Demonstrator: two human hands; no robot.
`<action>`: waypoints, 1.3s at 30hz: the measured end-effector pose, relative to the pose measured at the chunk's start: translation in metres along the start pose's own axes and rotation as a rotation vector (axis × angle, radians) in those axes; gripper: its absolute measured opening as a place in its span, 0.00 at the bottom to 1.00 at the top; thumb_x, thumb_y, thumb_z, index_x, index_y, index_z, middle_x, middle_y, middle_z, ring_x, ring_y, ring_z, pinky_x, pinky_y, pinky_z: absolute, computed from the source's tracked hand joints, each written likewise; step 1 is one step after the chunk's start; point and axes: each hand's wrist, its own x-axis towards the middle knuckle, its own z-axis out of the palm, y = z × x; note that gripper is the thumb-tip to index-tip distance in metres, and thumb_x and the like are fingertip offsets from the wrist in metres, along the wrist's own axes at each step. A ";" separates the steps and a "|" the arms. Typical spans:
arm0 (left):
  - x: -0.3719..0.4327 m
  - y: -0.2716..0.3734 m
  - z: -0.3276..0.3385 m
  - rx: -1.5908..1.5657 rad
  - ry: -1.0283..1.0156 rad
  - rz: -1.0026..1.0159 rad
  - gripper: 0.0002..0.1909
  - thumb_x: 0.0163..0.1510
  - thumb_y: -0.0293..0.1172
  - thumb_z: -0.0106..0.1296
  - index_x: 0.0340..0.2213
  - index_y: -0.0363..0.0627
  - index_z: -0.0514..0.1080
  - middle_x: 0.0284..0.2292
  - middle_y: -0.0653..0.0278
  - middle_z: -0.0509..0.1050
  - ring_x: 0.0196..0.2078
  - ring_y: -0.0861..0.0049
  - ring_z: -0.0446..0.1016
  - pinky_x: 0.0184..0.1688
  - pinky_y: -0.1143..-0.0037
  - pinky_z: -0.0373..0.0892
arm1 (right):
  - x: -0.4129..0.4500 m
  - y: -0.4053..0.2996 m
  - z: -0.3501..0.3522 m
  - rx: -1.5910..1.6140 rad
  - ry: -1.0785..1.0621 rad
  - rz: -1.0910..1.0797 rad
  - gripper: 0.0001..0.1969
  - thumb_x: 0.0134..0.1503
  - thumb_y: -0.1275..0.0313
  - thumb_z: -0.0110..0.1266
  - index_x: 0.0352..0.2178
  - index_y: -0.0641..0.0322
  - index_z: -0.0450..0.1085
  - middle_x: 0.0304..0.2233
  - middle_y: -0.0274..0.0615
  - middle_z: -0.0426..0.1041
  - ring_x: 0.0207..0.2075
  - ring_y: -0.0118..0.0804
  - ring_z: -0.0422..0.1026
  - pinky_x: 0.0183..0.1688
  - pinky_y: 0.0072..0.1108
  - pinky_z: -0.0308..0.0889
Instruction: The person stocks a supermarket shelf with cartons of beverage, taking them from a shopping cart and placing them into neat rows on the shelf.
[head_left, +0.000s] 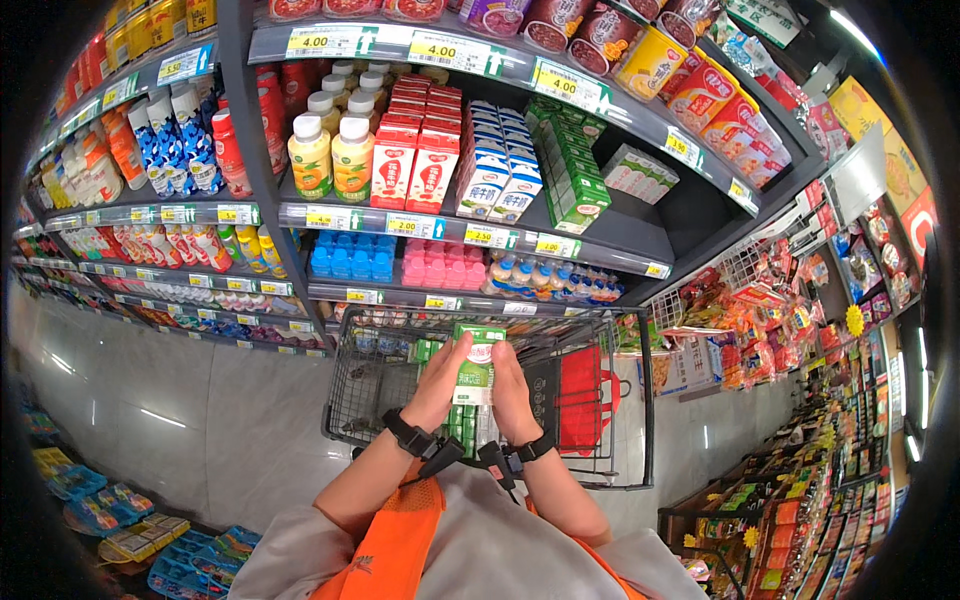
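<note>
A green and white drink carton (473, 375) stands upright between my left hand (437, 386) and my right hand (514, 394), which grip it from both sides. Both wrists bear black straps. Beneath my hands is a black wire shopping cart (646, 420) with more green cartons (466, 429) in it and a red bag (581, 401) at its right side. In front, a shelf holds a row of green cartons (577, 191), blue and white milk cartons (514, 196), red and white cartons (431, 169) and yellow-orange bottles with white caps (352, 161).
Beyond the cart, lower shelves hold blue bottle packs (352, 259) and pink ones (442, 266). Snack packets (757, 330) hang at the right. Crowded racks (787, 517) stand at the lower right, and blue display trays (191, 562) at the lower left.
</note>
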 end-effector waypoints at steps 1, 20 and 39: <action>0.002 -0.001 0.001 0.025 0.004 0.003 0.28 0.63 0.50 0.46 0.54 0.39 0.64 0.49 0.64 0.70 0.50 0.80 0.68 0.53 0.78 0.62 | -0.002 -0.002 0.000 0.003 0.003 0.003 0.18 0.69 0.57 0.36 0.42 0.62 0.63 0.38 0.33 0.66 0.40 0.23 0.63 0.47 0.19 0.61; 0.011 -0.026 0.022 -0.012 -0.016 -0.048 0.26 0.65 0.50 0.42 0.49 0.39 0.69 0.44 0.66 0.73 0.45 0.83 0.70 0.49 0.80 0.64 | -0.012 0.003 -0.027 0.076 0.085 0.052 0.22 0.68 0.53 0.39 0.47 0.62 0.65 0.40 0.36 0.69 0.42 0.25 0.66 0.46 0.19 0.63; 0.011 -0.017 0.022 -0.116 -0.052 -0.078 0.24 0.64 0.51 0.43 0.47 0.41 0.70 0.41 0.67 0.74 0.41 0.83 0.72 0.44 0.80 0.68 | 0.002 0.028 -0.040 0.174 0.006 0.064 0.22 0.68 0.55 0.38 0.52 0.61 0.63 0.45 0.35 0.69 0.46 0.26 0.67 0.51 0.21 0.63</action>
